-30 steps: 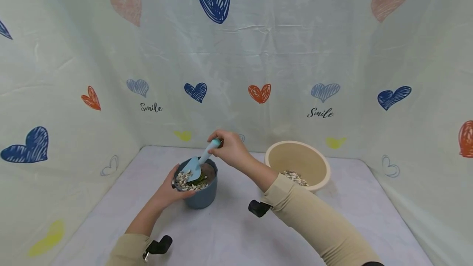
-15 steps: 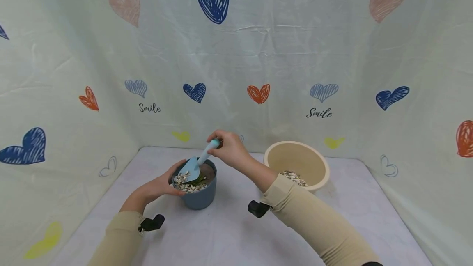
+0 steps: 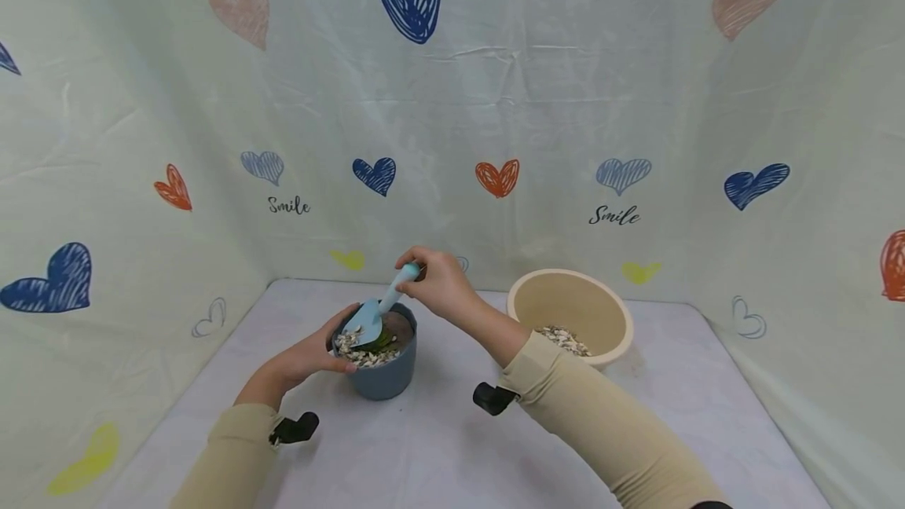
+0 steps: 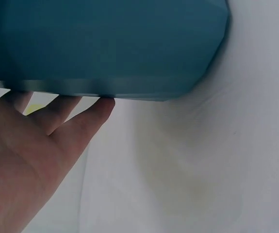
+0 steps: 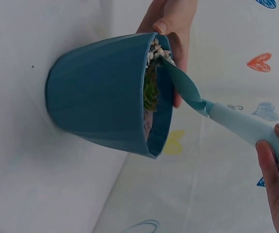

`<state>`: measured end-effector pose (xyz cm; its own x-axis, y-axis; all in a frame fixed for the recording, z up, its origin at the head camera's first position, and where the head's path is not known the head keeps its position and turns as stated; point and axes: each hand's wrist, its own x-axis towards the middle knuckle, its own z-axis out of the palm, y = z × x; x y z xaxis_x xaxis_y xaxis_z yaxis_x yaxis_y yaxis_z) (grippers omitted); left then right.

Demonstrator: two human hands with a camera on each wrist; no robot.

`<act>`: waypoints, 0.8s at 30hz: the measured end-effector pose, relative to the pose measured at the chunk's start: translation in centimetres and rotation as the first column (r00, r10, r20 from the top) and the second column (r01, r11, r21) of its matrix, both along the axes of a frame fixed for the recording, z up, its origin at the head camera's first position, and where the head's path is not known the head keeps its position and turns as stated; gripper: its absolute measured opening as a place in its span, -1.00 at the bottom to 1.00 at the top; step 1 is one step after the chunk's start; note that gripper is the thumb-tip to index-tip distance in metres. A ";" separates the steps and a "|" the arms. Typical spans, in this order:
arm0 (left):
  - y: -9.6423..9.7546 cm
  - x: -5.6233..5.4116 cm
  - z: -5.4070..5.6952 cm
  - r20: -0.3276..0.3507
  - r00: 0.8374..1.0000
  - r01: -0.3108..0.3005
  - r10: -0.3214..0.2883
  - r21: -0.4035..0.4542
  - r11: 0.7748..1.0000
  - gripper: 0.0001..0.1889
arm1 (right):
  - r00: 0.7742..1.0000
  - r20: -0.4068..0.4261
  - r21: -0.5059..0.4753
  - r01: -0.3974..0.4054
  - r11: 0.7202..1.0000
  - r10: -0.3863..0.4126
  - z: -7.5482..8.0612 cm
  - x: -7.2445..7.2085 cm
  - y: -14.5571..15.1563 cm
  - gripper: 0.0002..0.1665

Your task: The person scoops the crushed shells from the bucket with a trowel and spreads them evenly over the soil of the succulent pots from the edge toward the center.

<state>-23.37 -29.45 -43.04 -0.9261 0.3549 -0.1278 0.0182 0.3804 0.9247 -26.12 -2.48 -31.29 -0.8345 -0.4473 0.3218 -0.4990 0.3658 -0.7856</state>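
A blue flowerpot (image 3: pixel 385 379) stands on the table, holding dark soil, a small green succulent (image 5: pixel 150 91) and pale pebbles (image 3: pixel 368 357). My left hand (image 3: pixel 311 352) grips its left side, thumb at the near rim and fingers round the far side; the left wrist view shows those fingers (image 4: pixel 88 116) against the pot wall. By its handle my right hand (image 3: pixel 441 287) pinches a light blue trowel (image 3: pixel 391 294), tilted with its blade down inside the rim. The blade tip meets the pebbles at the pot's left, beside the succulent.
To the right, behind my right forearm, stands a cream tub (image 3: pixel 618 352) with more pebbles (image 3: pixel 563 340) at its bottom. A pale curtain (image 3: pixel 452 100) printed with hearts hangs round the back and sides of the white-covered table (image 3: pixel 424 454).
My left wrist and forearm have swung up and left, and the hand has shifted round the pot's left side. The right hand and trowel stay nearly still over the pebbles.
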 end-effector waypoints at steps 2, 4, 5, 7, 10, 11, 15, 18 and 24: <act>0.1 0.1 -0.1 -0.005 1.000 -0.011 0.011 0.005 1.000 0.21 | 1.000 -0.006 0.003 0.002 1.000 -0.002 0.0 0.0 0.0 -0.75; 0.2 0.2 -0.2 -0.006 1.000 -0.027 0.027 0.009 1.000 0.23 | 1.000 -0.016 0.007 0.004 1.000 -0.004 0.0 0.0 -0.1 -0.75; 0.3 0.3 -0.2 -0.007 0.999 -0.035 0.035 0.006 0.999 0.23 | 1.000 -0.022 0.009 0.004 1.000 -0.004 0.0 0.0 -0.1 -0.75; 0.6 0.5 -0.2 -0.001 0.998 -0.055 0.055 -0.001 0.998 0.23 | 0.999 -0.033 0.011 0.003 1.000 -0.003 0.0 0.1 -0.1 -0.76; 1.0 1.0 -0.1 0.008 0.996 -0.087 0.088 -0.011 0.996 0.22 | 0.999 -0.052 0.010 0.002 1.000 -0.001 -0.1 0.1 -0.1 -0.77; 1.2 1.1 0.0 0.010 0.995 -0.098 0.098 -0.016 0.995 0.22 | 0.998 -0.057 0.010 0.001 1.000 -0.001 -0.2 0.1 -0.1 -0.77; 1.9 1.7 0.0 0.026 0.988 -0.149 0.149 -0.023 0.989 0.21 | 0.998 -0.067 0.007 -0.001 1.000 0.002 -0.3 0.3 0.0 -0.77; 2.3 2.0 0.0 0.043 0.981 -0.185 0.187 -0.035 0.982 0.21 | 0.998 -0.065 0.008 -0.005 1.000 0.006 -0.3 0.4 0.1 -0.77; 2.9 2.5 0.5 0.059 0.970 -0.231 0.235 -0.067 0.971 0.24 | 0.997 -0.078 0.032 -0.001 0.999 0.003 0.0 0.4 0.4 -0.76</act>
